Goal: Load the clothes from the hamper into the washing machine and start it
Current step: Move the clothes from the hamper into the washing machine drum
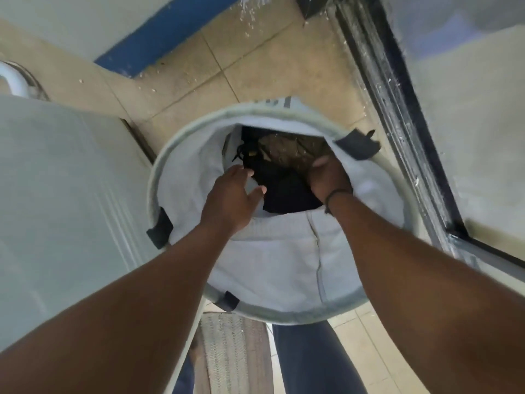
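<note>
A round light-grey fabric hamper [167,177] with dark tabs on its rim stands on the tiled floor below me. Deep inside lie dark clothes [284,191] and an olive-brown garment [292,152]. My left hand [233,197] hovers inside the hamper above the dark clothes, fingers spread and holding nothing. My right hand [326,180], with a thin black band on the wrist, reaches down at the right side and its fingers curl onto the olive-brown garment. The white top of the washing machine [56,194] fills the left.
A dark metal door frame [397,132] with glass runs along the right. A blue strip on the wall [159,35] lies at the far side. A woven mat [227,354] lies on the beige tiles by my legs. A white pipe [11,78] shows at far left.
</note>
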